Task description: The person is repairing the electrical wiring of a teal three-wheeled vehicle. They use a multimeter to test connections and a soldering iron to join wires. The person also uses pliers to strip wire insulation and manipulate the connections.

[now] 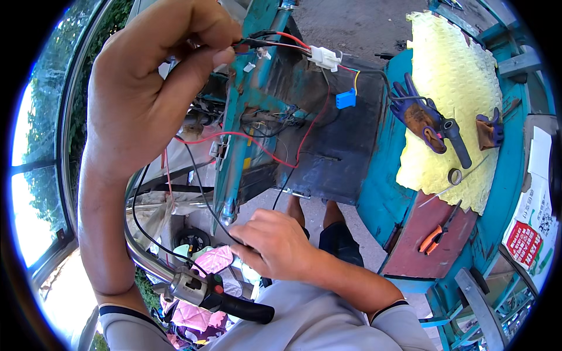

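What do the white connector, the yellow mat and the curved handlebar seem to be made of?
White connector: probably hard plastic, smooth, with crisp moulded edges. Yellow mat: likely foam, matte, judging by its dimpled surface and ragged edge. Curved handlebar: apparently polished metal, perhaps chromed, given its bright, silvery reflections.

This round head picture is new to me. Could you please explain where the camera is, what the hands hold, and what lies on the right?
No robot: a person works bare-handed. A fisheye camera on the person's head looks down, so straight edges bend. The left hand pinches wires near a white connector; the right hand holds a black wire. At right, a yellow mat carries gloves, a black grip and a tape roll; below, an orange-handled tool lies on a reddish board.
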A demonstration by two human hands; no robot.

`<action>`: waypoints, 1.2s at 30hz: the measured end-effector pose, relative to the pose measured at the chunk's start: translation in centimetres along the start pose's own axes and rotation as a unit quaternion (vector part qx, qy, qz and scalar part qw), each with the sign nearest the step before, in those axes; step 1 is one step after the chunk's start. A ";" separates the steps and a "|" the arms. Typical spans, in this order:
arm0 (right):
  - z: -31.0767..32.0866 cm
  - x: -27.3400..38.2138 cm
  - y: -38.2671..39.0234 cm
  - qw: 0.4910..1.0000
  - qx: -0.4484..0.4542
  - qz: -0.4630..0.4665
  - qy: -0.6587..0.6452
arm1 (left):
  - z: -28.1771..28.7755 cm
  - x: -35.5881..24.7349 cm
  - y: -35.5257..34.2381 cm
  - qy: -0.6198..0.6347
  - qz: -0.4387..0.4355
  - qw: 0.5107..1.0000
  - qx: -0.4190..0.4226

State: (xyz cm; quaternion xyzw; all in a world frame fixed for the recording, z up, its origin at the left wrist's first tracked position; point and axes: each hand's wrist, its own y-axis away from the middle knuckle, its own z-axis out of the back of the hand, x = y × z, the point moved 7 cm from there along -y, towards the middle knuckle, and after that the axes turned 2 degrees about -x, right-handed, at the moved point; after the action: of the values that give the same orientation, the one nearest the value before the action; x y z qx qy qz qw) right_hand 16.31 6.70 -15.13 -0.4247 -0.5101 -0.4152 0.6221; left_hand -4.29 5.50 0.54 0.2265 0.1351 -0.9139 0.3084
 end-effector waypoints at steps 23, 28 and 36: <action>14.1 1.2 9.9 0.938 0.086 -0.196 0.272 | 0.2 0.4 0.0 0.044 -0.012 0.997 -0.059; 14.1 0.6 10.8 0.946 0.108 -0.197 0.234 | 0.7 0.5 -0.8 0.043 -0.051 0.996 -0.064; 14.8 0.6 12.0 0.956 0.114 -0.232 0.139 | 1.3 -0.2 -1.3 0.075 -0.028 0.994 -0.078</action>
State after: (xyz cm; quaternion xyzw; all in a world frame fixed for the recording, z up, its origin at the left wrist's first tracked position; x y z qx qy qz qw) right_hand 23.59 24.30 -13.98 -0.1593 -0.5472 -0.5418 0.6178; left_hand -5.36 6.09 1.87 0.2656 0.2351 -0.8893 0.2888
